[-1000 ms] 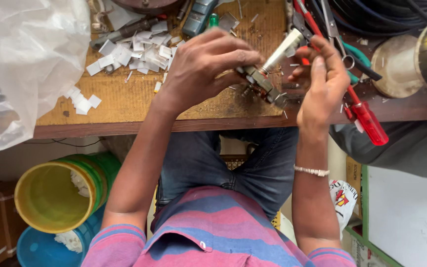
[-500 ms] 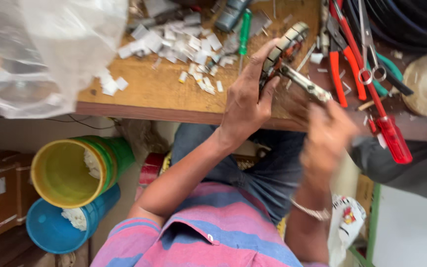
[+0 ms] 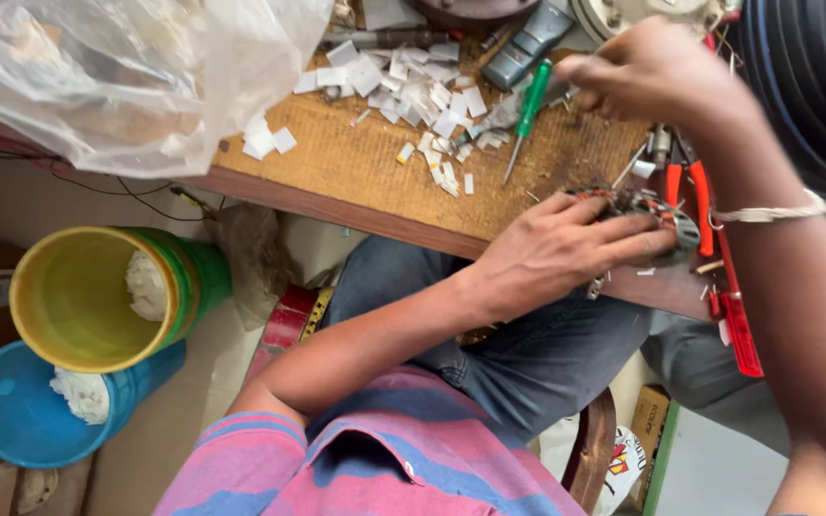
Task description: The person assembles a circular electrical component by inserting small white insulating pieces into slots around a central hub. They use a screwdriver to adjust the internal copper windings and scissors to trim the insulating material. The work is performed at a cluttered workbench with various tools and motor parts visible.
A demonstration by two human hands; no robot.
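My left hand (image 3: pixel 566 253) lies on the wooden tabletop (image 3: pixel 356 162) with its fingers closed over a small wound metal motor part (image 3: pixel 662 218) that has copper wire and a grey core. My right hand (image 3: pixel 657 72) is farther back over the table, fingers curled and blurred, right beside a green-handled screwdriver (image 3: pixel 531 105). Whether it holds anything is unclear. A white band circles my right wrist (image 3: pixel 767 210).
Several white paper slips (image 3: pixel 432 96) litter the table. Red-handled pliers (image 3: pixel 698 196) and a red tool (image 3: pixel 738 330) lie at the right edge. A clear plastic bag (image 3: pixel 126 76) covers the left end. Below stand a yellow-green bucket (image 3: pixel 88 296) and a blue bucket (image 3: pixel 21 411).
The motor part, held up between both hands before, now rests on the table under my left hand. My right hand has let go of it and moved toward the back of the table.
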